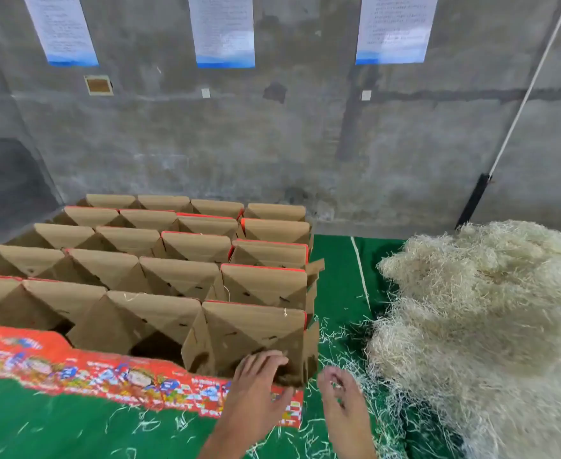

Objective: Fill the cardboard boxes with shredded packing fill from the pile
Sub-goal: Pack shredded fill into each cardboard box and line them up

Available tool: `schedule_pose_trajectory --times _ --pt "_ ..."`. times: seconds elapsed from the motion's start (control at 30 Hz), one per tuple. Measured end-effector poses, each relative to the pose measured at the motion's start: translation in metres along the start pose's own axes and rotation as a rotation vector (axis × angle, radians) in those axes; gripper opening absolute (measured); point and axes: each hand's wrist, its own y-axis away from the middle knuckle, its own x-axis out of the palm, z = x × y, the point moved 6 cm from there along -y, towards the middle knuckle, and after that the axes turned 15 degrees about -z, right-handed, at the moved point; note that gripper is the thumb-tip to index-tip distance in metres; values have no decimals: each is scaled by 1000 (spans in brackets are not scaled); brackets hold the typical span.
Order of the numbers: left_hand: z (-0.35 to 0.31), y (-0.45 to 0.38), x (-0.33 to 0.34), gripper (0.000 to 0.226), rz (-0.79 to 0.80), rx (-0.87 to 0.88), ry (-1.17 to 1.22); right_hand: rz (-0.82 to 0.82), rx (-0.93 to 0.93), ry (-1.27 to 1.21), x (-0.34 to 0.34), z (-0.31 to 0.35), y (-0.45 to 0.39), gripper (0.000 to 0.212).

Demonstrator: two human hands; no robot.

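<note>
Green mat (74, 422) under a concrete wall: boxes (160, 270) stand open beside the pile (484, 326).
Left hand (256, 389), fingers straight, steadies the nearest box (256, 339); right hand (342, 395), loosely curled, holds nothing clearly visible.

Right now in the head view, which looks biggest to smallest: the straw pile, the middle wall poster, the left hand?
1. straw pile
2. middle wall poster
3. left hand
Poster is farther away, so its rank over the hand is unsure.

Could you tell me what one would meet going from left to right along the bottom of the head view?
Red printed box flap → left hand, fingers over the nearest box's edge → right hand, loosely curled → pile of shredded fill.
</note>
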Motion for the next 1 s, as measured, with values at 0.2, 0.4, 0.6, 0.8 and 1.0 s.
schedule_pose_trajectory --times 0.2,0.4,0.6,0.8,1.0 --pt "-6 -6 15 36 82 59 -231 -46 128 46 41 -8 -21 24" --pt "-8 2 8 32 3 69 -214 -77 84 199 42 -26 -42 25" --pt "-27 18 5 30 3 112 -108 -131 140 108 11 -39 -36 48" --pt "-74 55 24 27 -26 249 38 -329 154 154 -66 -70 -9 43" --pt "-89 72 58 57 120 233 76 -199 -40 506 -69 -69 -22 45"
